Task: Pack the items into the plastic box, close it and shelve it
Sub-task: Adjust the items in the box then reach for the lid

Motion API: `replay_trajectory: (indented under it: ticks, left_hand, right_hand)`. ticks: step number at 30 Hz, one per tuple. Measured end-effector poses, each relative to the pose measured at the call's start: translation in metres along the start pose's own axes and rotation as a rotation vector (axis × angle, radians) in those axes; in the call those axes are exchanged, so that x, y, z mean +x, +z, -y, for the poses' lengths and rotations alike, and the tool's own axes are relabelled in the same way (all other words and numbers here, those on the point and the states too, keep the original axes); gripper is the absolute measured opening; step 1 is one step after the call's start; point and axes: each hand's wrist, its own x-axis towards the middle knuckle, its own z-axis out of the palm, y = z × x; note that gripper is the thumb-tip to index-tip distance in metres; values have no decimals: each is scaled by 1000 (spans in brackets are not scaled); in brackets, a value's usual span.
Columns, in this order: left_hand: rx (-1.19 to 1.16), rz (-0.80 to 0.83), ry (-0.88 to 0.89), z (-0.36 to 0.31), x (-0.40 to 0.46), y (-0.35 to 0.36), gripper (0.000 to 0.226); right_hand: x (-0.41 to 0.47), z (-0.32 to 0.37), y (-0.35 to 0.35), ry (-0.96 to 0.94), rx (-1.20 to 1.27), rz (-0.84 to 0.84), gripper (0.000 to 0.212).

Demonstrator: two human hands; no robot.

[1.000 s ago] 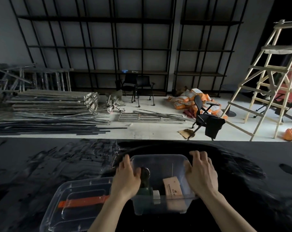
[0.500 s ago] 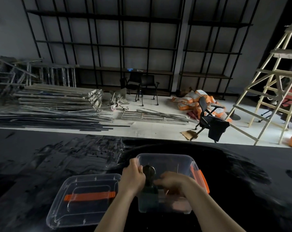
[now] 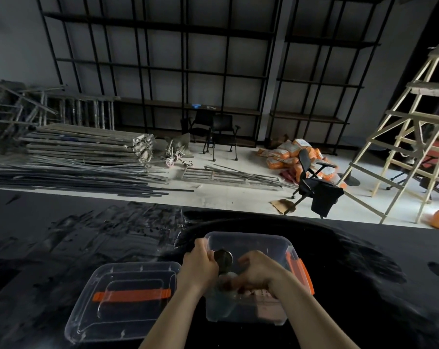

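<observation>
No writing is legible. The clear plastic box stands on the black bench, its lid just left. The left hand grasps the box's left rim; the right hand, fingers curled, reaches inside among blurred items.

Wooden ladder, office chair, orange sacks, stacked metal bars

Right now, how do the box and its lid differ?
The plastic box is deep and holds items; the lid is shallow, flat on the dark table and bare. Both hands are at the box, the left hand gripping its left rim and the right hand reaching inside; nothing touches the lid, which lies left of the box. The box's orange latch hangs at its right side; the lid's orange handle runs across its middle. Both are clear plastic.
</observation>
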Motion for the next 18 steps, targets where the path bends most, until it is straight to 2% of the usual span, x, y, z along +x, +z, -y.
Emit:
replay_trajectory:
  ticks: [1,4,5,9,10,12,14,18]
  left_hand:
    - [-2,-10,-15,5,1,-3,38]
    - [-1,-17,-33,9,3,-6,40]
    - [-6,-16,-27,9,4,-3,40]
    - [-12,16,-71,11,-2,-14,40]
    - [3,13,-67,10,-1,-13,40]
    - [-59,-130,-172,51,-20,-66,41]
    - [-56,-139,-171,57,-16,-68,41]
    - [-53,-125,-173,53,-15,-65,42]
  right_hand:
    - [0,5,6,-8,-10,25,58]
    - [-2,11,14,-18,60,46,34]
    - [-1,11,12,-8,99,40,33]
    - [20,12,12,136,151,-59,54]
    - [24,12,12,173,205,-18,59]
    - [37,56,72,180,209,168,67]
    - [45,59,83,163,190,160,75]
    - [47,60,87,133,82,141,71]
